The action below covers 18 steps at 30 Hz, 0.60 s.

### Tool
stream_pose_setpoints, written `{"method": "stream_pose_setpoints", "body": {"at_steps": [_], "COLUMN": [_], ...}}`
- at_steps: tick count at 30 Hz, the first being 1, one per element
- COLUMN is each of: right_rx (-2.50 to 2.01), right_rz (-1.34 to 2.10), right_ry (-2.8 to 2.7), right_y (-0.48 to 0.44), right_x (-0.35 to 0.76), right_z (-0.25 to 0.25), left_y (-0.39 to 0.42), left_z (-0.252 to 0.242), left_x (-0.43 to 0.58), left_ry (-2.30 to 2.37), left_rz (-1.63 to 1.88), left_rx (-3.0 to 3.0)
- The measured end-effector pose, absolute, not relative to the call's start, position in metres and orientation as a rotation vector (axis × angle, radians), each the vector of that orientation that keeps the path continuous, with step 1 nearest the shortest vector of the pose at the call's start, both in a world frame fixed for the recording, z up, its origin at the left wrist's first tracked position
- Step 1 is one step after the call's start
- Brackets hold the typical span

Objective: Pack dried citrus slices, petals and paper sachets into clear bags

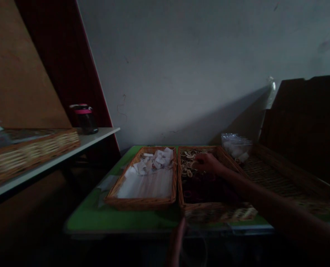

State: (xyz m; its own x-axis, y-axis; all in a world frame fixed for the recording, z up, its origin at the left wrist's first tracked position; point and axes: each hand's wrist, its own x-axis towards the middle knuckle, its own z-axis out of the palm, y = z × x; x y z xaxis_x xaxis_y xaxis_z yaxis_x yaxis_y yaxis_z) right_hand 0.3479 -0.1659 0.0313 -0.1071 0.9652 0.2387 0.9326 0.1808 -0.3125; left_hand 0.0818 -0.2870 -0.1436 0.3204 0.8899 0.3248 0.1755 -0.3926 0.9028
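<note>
My right hand (208, 163) reaches into the right wicker basket (217, 207), fingers bent together and pointing down among small pale rings (189, 154), which look like hair ties. What the fingertips pinch, if anything, is too dark to make out. Dark reddish rings (198, 185) fill the nearer part of that basket. Below the table's front edge, my left hand (177, 241) is seen edge-on, closed at a faint see-through outline that looks like a clear plastic bag (194, 246). Most of its fingers are in shadow.
Left of it, another wicker basket (142, 203) holds crumpled white papers (156, 161) on a pale liner. Clear bags (236, 146) lie behind, beside a long wicker tray (279, 174). The green table (120, 222) meets a wall. A dark bottle (85, 120) stands on the left shelf (104, 134).
</note>
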Motion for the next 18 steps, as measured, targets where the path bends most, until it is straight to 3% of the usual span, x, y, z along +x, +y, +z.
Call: {"method": "stream_pose_setpoints", "body": {"at_steps": [7, 18], "right_rx": [-1.421, -1.543], "right_rz": [0.928, 0.961], "right_ry": [-2.007, -2.191], "right_y": [-0.268, -0.301], "right_x": [0.306, 0.254], "right_z": [0.044, 0.02], "left_y": [-0.315, -0.315], "left_z": [-0.141, -0.16], "left_x": [0.082, 0.083], "left_ry": [1.006, 1.197], "left_rz": [1.329, 1.375], "left_rx": [1.824, 2.133]}}
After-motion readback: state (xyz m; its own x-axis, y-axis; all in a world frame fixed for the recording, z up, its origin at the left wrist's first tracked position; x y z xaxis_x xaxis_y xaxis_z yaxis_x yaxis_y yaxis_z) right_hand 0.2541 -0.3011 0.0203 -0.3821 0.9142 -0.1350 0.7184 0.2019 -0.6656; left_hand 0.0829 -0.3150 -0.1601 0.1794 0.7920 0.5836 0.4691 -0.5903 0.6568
